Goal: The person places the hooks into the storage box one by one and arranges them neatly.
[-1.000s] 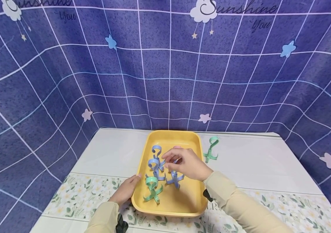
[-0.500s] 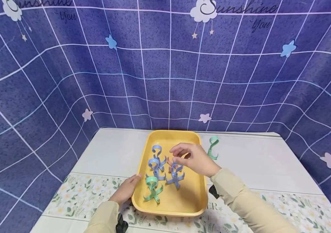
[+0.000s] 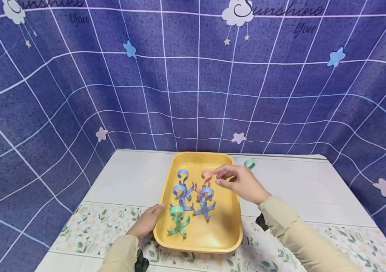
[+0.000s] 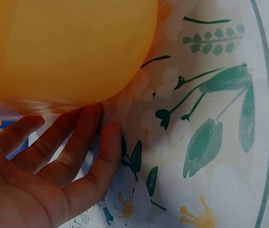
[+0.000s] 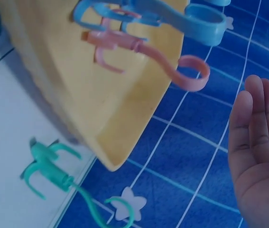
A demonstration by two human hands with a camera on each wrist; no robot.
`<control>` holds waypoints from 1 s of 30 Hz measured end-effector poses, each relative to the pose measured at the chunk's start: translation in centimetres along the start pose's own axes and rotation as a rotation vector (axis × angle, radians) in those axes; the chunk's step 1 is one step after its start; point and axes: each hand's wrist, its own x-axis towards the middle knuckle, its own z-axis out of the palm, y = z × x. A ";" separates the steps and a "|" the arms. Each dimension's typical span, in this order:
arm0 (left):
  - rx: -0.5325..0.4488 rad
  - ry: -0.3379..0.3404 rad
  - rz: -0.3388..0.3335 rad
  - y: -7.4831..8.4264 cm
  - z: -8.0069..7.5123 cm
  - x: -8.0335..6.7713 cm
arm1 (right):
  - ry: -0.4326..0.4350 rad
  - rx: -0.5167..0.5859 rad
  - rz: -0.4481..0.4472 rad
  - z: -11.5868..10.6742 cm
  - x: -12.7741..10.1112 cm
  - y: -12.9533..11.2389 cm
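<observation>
Several plastic four-prong hooks stand in a yellow tray (image 3: 213,241). Three are blue, including a front-right blue hook (image 3: 204,206); a green hook (image 3: 178,223) is nearest the front, and a pink hook (image 3: 206,181) stands behind the blue ones. My right hand (image 3: 244,183) hovers over the tray's right rim, just right of the pink hook, fingers loosely bent and nothing between them. In the right wrist view the palm and fingers (image 5: 262,114) show bare. My left hand (image 3: 147,223) rests at the tray's left side, relaxed fingers (image 4: 89,128) against its outer wall.
Another green hook (image 5: 51,166) stands on the table outside the tray's right side, mostly hidden behind my right hand in the head view. A white cloth with a flowered band (image 3: 118,213) covers the table. A blue gridded curtain (image 3: 196,75) rises behind.
My right hand has drawn back to the right from above the blue hooks, uncovering the pink hook and covering most of the green hook outside. The left hand and tray keep their places.
</observation>
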 end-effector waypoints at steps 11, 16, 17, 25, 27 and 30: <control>-0.018 0.001 0.002 0.0 -0.1 -0.1 | 0.044 -0.025 0.033 -1.9 -0.6 1.7; -0.018 0.014 -0.004 0.1 0.1 -0.2 | 0.078 -0.063 0.041 -2.8 -0.9 2.7; -0.016 0.014 -0.003 0.2 0.1 -0.3 | 0.083 -0.071 0.042 -2.9 -1.0 2.8; -0.017 0.004 0.004 0.0 0.0 -0.2 | 0.132 -0.128 0.102 -4.4 -1.2 4.5; -0.020 0.002 0.002 0.0 0.0 -0.2 | 0.145 -0.143 0.117 -4.8 -1.2 5.0; -0.023 0.002 -0.006 0.0 0.0 -0.2 | 0.157 -0.163 0.139 -5.4 -1.3 5.8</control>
